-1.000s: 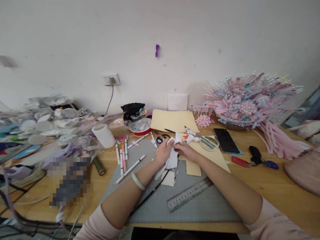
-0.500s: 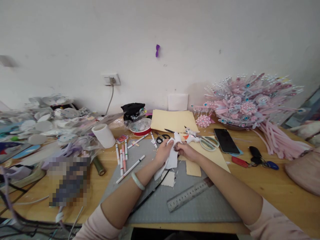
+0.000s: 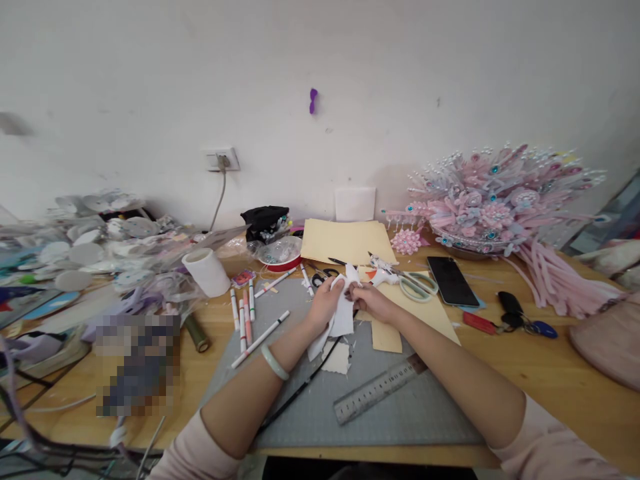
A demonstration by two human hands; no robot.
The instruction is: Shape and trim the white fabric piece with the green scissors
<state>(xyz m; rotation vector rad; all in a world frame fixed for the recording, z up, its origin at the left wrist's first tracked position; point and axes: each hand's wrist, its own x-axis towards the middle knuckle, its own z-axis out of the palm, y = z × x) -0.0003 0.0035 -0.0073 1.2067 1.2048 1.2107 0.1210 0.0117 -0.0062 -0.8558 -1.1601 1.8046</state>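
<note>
Above the middle of the grey cutting mat (image 3: 395, 420), my left hand (image 3: 323, 305) is closed on a folded white tissue (image 3: 343, 319) that hangs below the fingers. My right hand (image 3: 374, 302) meets it from the right, its fingertips pinched together against the tissue. Something small and dark shows at those fingertips, too small to make out. Beneath the hands lie a torn white scrap (image 3: 337, 357) and a black cable (image 3: 300, 393). A steel ruler (image 3: 375, 389) rests closer to me on the mat.
Several markers (image 3: 260, 339) and a white paper roll (image 3: 206, 272) are at left. Behind the hands are cream sheets (image 3: 345, 240), a glue gun (image 3: 384, 272) and scissors (image 3: 419, 287). A phone (image 3: 453, 281), keys (image 3: 523, 321) and a pink beaded headdress (image 3: 485, 207) occupy the right.
Both hands stay in nearly the same place with the tissue. My right fingertips have shifted very slightly against it; the rest of the table looks the same.
</note>
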